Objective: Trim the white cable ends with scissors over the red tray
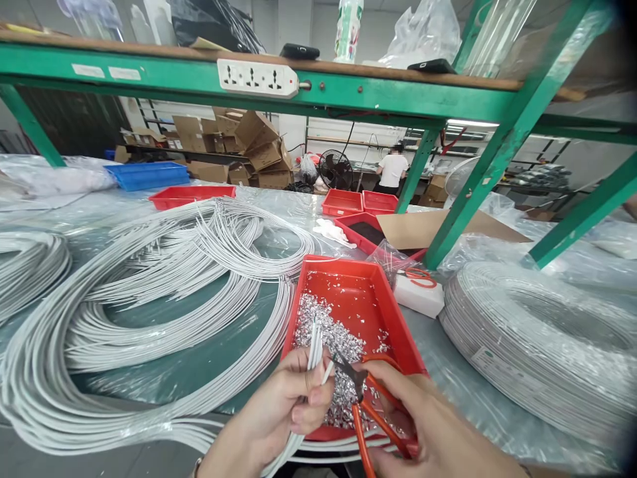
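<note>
Over the near red tray [398,332] I have my left hand [279,415] closed around a few white cable ends [314,348], which stick up past the fingers, and my right hand [438,431] clamped on the handles of orange-handled cutters [365,405], blades just beside those ends. Judging by the heap of silvery clippings [331,345] in the tray, a good share of trimming is done, yet the big fan of white cables [164,292] across the surface [209,365] and the full coil of grey cable [542,338] to the right suggest plenty is left; I cannot tell which cables are finished. Plastic sheeting covers the surface, a green steel rack [348,93] with a power strip [257,78] runs overhead, and beyond lie more red trays [192,194], cartons and a person [392,167] at a far bench.
</note>
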Motion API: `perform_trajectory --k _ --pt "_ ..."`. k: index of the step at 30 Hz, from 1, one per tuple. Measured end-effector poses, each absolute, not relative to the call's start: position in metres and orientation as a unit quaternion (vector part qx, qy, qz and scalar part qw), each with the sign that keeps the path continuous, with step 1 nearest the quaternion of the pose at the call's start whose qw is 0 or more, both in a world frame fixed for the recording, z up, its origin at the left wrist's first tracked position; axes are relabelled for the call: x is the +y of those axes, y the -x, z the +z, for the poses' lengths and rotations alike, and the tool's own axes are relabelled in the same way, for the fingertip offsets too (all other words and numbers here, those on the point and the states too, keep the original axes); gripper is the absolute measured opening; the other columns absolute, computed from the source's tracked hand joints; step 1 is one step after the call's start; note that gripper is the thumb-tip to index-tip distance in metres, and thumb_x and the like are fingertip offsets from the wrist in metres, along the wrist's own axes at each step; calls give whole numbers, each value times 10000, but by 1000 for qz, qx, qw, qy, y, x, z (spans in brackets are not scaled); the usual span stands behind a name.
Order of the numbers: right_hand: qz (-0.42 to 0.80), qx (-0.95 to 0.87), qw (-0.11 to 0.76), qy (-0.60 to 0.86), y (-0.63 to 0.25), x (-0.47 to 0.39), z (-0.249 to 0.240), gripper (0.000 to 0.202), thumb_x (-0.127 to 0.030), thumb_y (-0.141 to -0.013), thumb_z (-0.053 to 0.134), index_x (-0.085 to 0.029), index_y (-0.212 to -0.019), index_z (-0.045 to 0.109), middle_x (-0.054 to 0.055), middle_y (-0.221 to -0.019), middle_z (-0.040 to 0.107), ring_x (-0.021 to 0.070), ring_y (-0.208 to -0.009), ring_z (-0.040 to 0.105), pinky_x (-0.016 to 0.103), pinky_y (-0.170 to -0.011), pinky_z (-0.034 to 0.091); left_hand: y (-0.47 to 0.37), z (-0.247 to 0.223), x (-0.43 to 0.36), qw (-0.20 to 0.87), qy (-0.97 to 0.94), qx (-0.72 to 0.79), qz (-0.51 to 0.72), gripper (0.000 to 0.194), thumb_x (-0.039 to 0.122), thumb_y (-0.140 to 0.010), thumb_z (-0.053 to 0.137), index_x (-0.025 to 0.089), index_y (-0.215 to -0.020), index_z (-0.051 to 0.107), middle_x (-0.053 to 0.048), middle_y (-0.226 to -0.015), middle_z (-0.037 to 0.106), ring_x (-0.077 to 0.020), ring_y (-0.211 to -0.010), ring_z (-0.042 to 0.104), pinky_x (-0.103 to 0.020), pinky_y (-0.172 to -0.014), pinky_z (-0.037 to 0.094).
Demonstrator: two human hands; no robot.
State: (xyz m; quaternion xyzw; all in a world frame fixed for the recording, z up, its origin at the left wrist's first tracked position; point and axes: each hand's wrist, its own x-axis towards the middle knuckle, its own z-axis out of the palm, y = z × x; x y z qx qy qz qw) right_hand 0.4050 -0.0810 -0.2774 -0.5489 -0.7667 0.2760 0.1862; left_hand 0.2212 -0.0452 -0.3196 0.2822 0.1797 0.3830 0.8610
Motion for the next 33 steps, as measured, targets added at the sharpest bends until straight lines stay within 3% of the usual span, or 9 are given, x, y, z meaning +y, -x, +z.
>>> perform_trajectory --k 6,9,13,18,23,27,30,33 --pt "234 -801 195 515 -405 -70 -281 454 -206 -678 585 -271 -1121 512 40 -786 612 247 -718 575 365 -630 489 -219 -323 -43 897 -261 128 333 249 225 -687 691 152 -610 467 100 -418 321 7 -283 108 -116 -267 105" --pt "242 -742 334 529 -409 -56 -286 459 -241 -767 531 -229 -1207 404 22 -719 605 208 -610 575 321 -569 489 -217 -325 -43 909 -265 106 303 238 246 -696 689 172 -643 469 102 -410 324 -3 -273 107 -121 -258 97" --pt "354 -626 515 466 -408 -46 -289 433 -263 -795 559 -220 -1189 385 58 -921 624 193 -760 609 303 -707 505 -222 -326 -44 885 -281 147 341 228 278 -720 676 172 -670 481 92 -433 371 -2 -281 144 -120 -267 105" --pt "502 -603 494 375 -394 -55 -289 411 -165 -769 621 -257 -1130 448 49 -1052 590 187 -867 594 322 -813 481 -234 -326 -48 797 -341 244 434 254 337 -717 678 137 -712 522 52 -479 497 0 -313 278 -126 -313 179" --pt "545 -590 495 331 -387 -56 -291 447 -115 -742 672 -269 -1108 468 26 -1050 595 186 -948 572 333 -887 428 -238 -326 -51 750 -384 286 456 309 383 -682 699 124 -740 539 13 -530 585 -6 -319 364 -138 -339 225" --pt "555 -574 506 326 -388 -52 -293 461 -98 -695 724 -275 -1067 515 -12 -880 633 138 -751 595 222 -644 477 -238 -328 -51 747 -397 288 449 332 404 -662 705 129 -749 543 12 -529 594 -10 -315 371 -141 -333 227" --pt "572 -515 549 326 -393 -43 -292 405 -146 -651 766 -235 -992 566 -50 -646 603 80 -511 503 163 -467 395 -238 -329 -50 753 -401 282 439 354 418 -644 712 130 -748 535 14 -513 589 -14 -300 362 -144 -316 202" --pt "577 -433 611 327 -402 -33 -292 398 -231 -638 773 -222 -976 564 -65 -594 553 51 -428 391 157 -408 310 -238 -328 -51 758 -383 284 446 355 412 -639 718 132 -746 528 17 -504 587 -15 -295 352 -143 -313 198"
